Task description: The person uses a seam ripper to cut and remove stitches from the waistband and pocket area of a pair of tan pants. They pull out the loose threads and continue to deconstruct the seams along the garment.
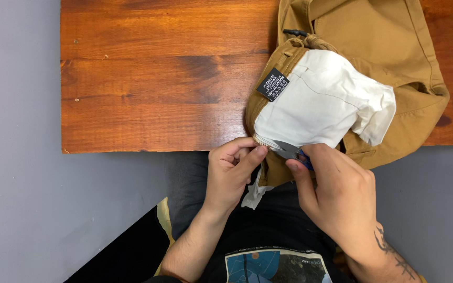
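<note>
Right at the near edge of the table (148, 84), tan trousers (384, 47) are laid inside out, white pocket lining (321, 99) up. Their seam is pinched by the left hand (232, 173). Small scissors (289, 150) are gripped by the right hand (336, 194) beside it.

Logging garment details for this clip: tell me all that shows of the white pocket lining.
The white pocket lining is thin woven cloth, creased, turned out of tan trousers on a wooden table. A black label sits at its upper left. The left hand pinches its lower edge; the right hand holds small scissors there.
</note>
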